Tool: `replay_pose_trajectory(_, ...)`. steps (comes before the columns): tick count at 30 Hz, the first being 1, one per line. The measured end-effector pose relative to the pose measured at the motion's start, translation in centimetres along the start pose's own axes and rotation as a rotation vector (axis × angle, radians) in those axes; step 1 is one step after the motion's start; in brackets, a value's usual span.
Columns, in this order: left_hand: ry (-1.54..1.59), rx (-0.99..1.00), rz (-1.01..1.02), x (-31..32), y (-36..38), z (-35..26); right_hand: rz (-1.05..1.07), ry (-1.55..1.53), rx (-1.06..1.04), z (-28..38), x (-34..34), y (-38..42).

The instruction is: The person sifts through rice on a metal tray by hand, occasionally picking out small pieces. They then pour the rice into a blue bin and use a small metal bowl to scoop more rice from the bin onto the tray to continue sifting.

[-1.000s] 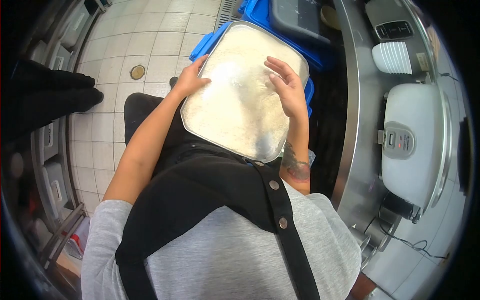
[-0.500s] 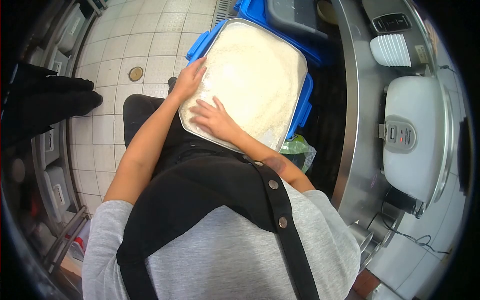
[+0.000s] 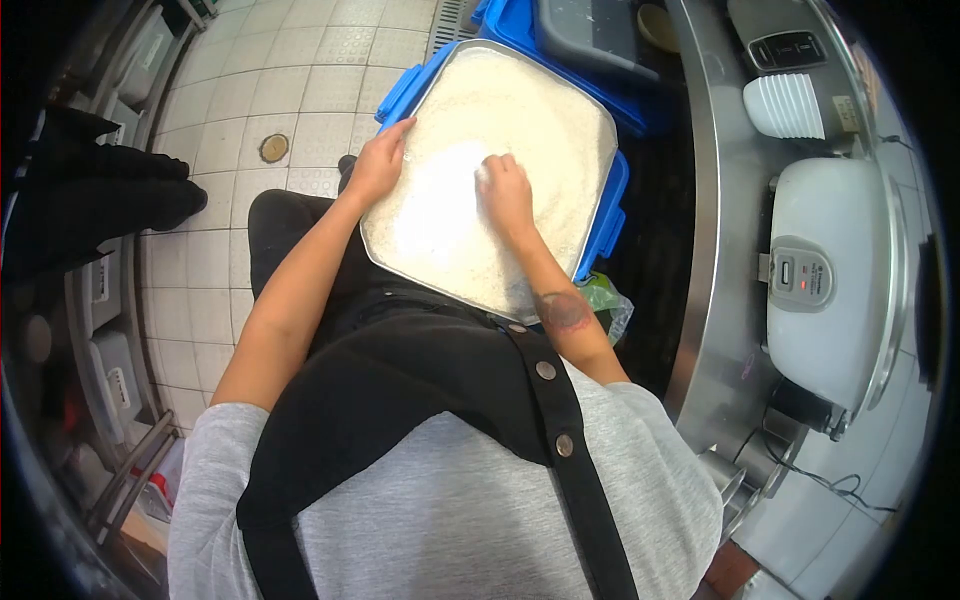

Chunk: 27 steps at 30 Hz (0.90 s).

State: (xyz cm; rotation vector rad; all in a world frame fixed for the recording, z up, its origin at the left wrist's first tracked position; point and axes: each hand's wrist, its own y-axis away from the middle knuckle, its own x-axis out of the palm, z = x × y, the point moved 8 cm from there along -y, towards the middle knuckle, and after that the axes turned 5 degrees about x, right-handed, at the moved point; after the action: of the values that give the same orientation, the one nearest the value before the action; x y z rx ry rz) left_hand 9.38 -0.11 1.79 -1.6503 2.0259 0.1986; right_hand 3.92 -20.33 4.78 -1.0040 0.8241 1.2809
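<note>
A square metal tray (image 3: 432,286) rests across the blue-edged bin in front of my lap, filled with a layer of fine whitish grains (image 3: 450,230) that look like rice, though I cannot be sure. My left hand (image 3: 379,168) grips the tray's left rim, its fingers at the edge. Over the middle of the grains is my right hand (image 3: 508,195), its fingers curled together, with something pale at the fingertips. Whether it holds a pinch of grains or another thing is hard to tell.
A blue bin (image 3: 603,225) lies under the tray, and a grey tub (image 3: 600,40) stands behind it. To the right runs a steel counter (image 3: 715,250) with a white rice cooker (image 3: 820,280) and stacked white bowls (image 3: 785,106). Shelves with containers (image 3: 118,375) line the left.
My right hand has moved from the near left corner of the tray up to the middle, and its spread fingers have curled together. My left hand stays at the left rim.
</note>
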Motion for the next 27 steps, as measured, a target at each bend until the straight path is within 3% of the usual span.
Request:
replay_pose_trajectory(2,0.022,0.005,-0.010,-0.1,0.0,-0.3,0.062,-0.077,-0.033,0.4,-0.3,1.2)
replay_pose_trajectory(4,0.035,0.005,-0.018,-0.3,0.3,-0.4,0.274,-0.268,0.181,0.4,-0.8,1.8)
replay_pose_trajectory(6,0.029,0.021,-0.040,-0.4,0.2,-0.5,0.269,-0.266,0.238,1.1,-3.5,0.9)
replay_pose_trajectory(8,0.025,-0.042,0.006,-0.1,0.1,0.1,0.189,-0.865,0.452,0.1,-5.4,0.2)
replay_pose_trajectory(9,0.019,-0.108,0.045,0.3,0.1,0.6,0.182,-0.863,0.456,0.3,-6.8,-0.2)
replay_pose_trajectory(11,0.021,-0.102,0.044,0.4,0.0,0.5,0.197,-0.969,0.251,2.0,-9.3,-1.0)
replay_pose_trajectory(14,0.027,-0.080,0.018,0.0,0.2,0.3,0.154,-0.782,0.144,1.8,-10.6,-0.5)
replay_pose_trajectory(15,0.037,-0.051,0.003,0.0,0.1,0.0,0.259,-0.666,0.300,1.0,-10.0,0.4)
replay_pose_trajectory(16,0.037,-0.052,0.002,-0.1,0.1,0.1,0.260,-0.665,0.298,0.8,-9.7,1.2)
replay_pose_trajectory(18,0.017,-0.027,-0.008,-0.1,0.1,0.0,-0.027,-0.146,-0.007,1.2,-10.0,3.3)
replay_pose_trajectory(20,0.013,-0.012,-0.017,0.1,0.1,0.2,0.002,-0.155,-0.025,0.8,-8.0,6.3)
replay_pose_trajectory(25,0.045,-0.076,0.023,0.3,0.1,0.1,0.304,-0.063,-0.428,3.6,-2.1,12.5)
replay_pose_trajectory(27,0.078,-0.063,0.003,0.3,0.1,0.7,0.296,-0.016,-0.420,2.4,-1.1,11.6)
